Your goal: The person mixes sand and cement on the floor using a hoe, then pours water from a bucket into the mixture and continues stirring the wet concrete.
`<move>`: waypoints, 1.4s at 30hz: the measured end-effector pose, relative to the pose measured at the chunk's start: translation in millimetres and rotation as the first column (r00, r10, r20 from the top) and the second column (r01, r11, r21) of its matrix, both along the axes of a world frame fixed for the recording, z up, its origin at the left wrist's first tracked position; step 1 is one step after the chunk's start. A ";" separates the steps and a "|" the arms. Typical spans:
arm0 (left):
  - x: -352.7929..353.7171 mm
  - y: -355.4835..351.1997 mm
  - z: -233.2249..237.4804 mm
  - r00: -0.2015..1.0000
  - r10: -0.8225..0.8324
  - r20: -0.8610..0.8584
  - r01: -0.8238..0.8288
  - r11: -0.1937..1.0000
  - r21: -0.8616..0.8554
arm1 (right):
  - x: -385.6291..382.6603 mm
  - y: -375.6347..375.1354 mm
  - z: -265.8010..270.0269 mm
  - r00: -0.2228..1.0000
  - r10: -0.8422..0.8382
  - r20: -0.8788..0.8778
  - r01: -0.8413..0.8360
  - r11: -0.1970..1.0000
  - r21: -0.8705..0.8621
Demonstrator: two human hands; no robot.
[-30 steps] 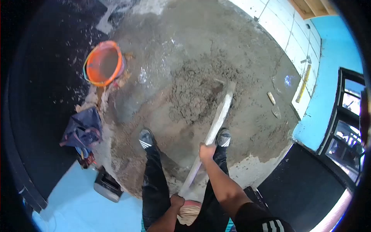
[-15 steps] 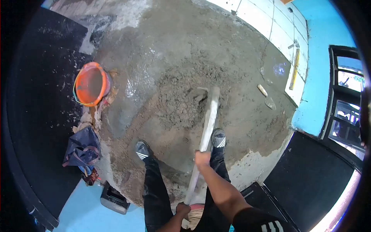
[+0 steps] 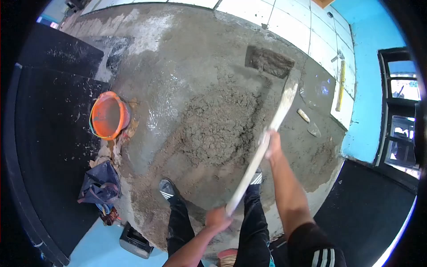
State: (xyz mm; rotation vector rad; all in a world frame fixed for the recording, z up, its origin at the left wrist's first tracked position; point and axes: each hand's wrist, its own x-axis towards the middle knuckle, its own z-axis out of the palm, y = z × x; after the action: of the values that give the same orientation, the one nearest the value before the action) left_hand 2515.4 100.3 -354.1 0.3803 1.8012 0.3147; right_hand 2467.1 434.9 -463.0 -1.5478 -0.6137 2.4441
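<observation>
Both hands grip the long wooden handle of a hoe point(image 3: 249, 171). My left hand point(image 3: 218, 219) is wrapped round its near end, in front of my legs. Farther up the shaft, my right hand point(image 3: 272, 144) is closed on it. The broad hoe blade point(image 3: 269, 61), coated in wet mortar, is at the handle's far end, over the grey floor near the white tiles. A heap of lumpy wet mortar point(image 3: 218, 124) lies on the floor ahead of my feet, left of the handle.
An orange bucket point(image 3: 108, 116) stands at the left, with a dark bag point(image 3: 101, 182) nearer me. A trowel point(image 3: 309, 122) lies right of the handle. White tiles point(image 3: 289, 20) line the far side, with a hammer point(image 3: 339, 56) and a yellow level point(image 3: 341, 86) on them.
The hoe blade has come out of the mortar heap and moved away from me to the right. Both hands have moved forward with the handle, the right one farthest.
</observation>
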 end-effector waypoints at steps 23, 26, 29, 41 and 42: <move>198.2 -203.0 18.4 0.748 0.661 0.052 -0.646 0.709 0.283 | 49.5 -211.7 45.7 0.822 0.215 0.527 -0.353 0.919 0.176; 68.1 -100.7 44.5 0.997 0.080 0.011 -0.075 0.967 -0.245 | -1.7 -156.6 35.4 0.734 0.387 0.558 -0.556 0.814 0.166; -14.6 -18.3 4.2 0.989 0.093 -0.111 -0.110 0.982 -0.155 | -73.0 -78.7 -37.7 0.709 0.402 0.580 -0.623 0.742 0.248; 2.9 -10.7 -27.8 0.972 0.233 0.037 -0.218 0.947 -0.237 | -65.3 -93.7 -134.9 0.382 0.509 0.771 -0.914 0.328 0.237; 19.6 -20.8 -16.9 0.972 0.233 0.043 -0.214 0.941 -0.262 | -54.6 -114.4 -104.1 0.370 0.527 0.765 -0.917 0.341 0.209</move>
State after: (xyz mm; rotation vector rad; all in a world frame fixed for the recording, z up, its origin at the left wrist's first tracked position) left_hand 2535.0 79.5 -371.0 -0.0190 1.7880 0.2462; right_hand 2412.5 320.5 -567.2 -1.8886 -2.5535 1.6331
